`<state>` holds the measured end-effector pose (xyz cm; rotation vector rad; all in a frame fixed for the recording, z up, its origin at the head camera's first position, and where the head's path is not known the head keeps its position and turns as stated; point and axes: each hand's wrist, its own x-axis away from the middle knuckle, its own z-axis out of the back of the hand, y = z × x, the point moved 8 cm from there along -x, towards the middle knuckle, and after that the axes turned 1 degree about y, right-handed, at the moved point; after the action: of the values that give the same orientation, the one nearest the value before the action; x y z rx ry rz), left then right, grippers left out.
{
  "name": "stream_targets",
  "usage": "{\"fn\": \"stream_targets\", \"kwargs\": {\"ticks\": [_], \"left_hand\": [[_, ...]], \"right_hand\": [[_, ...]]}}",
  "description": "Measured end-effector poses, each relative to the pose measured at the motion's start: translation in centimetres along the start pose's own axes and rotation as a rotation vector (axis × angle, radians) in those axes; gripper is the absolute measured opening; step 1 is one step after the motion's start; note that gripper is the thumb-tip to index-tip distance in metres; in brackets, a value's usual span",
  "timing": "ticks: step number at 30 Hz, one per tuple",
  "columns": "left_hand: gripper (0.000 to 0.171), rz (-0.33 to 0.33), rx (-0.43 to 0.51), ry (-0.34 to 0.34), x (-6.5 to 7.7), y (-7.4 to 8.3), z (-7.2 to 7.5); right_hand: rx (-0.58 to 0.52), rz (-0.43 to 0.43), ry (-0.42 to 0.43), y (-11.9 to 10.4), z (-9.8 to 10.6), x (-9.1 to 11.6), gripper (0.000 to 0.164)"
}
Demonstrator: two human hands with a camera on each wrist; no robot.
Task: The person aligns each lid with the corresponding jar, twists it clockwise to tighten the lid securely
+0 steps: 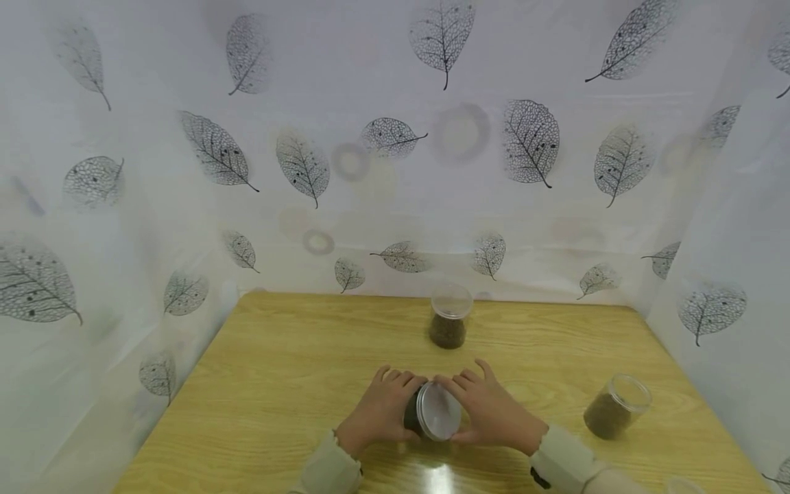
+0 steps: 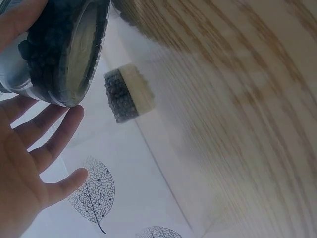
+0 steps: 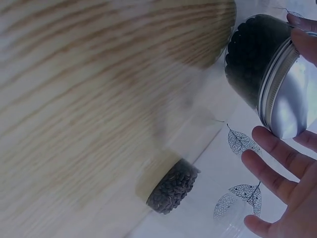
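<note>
Between my two hands, a clear jar [image 3: 255, 54] filled with dark, bean-like pieces lies tilted, its silver lid [image 1: 441, 412] facing right. My left hand [image 1: 387, 408] grips the jar's body from the left, thumb low and fingers over the top; other fingers spread beside its base in the left wrist view. From the right, my right hand [image 1: 490, 410] holds the lid's edge between thumb and forefinger, the remaining fingers spread apart. The lid sits on the jar's mouth. Whether the jar touches the table cannot be made out.
Behind the hands stands a lidless-looking clear jar [image 1: 448, 331] partly filled with dark pieces. A similar jar [image 1: 607, 415] is on the right side of the wooden table [image 1: 290, 370]. A clear round object [image 1: 684, 486] shows at the bottom right. Leaf-patterned sheeting [image 1: 370, 206] surrounds the table.
</note>
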<state>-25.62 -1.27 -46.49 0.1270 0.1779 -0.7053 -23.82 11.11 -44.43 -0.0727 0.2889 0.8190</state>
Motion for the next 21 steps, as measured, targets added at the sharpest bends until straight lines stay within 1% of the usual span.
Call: {"fn": "stream_targets", "kwargs": {"ticks": [8, 10, 17, 21], "left_hand": [[0.090, 0.002, -0.009, 0.001, -0.07, 0.23, 0.09], [0.090, 0.003, -0.010, 0.001, -0.08, 0.26, 0.14], [0.090, 0.004, -0.001, 0.003, -0.13, 0.34, 0.13], [0.090, 0.005, -0.002, 0.014, -0.13, 0.44, 0.26]], "right_hand": [[0.010, -0.016, 0.062, -0.17, 0.16, 0.40, 0.094], [0.002, -0.025, 0.063, -0.13, 0.07, 0.48, 0.094], [-0.038, -0.074, 0.025, 0.10, -0.53, 0.79, 0.093], [-0.040, -0.087, 0.030, 0.09, -0.50, 0.87, 0.093]]}}
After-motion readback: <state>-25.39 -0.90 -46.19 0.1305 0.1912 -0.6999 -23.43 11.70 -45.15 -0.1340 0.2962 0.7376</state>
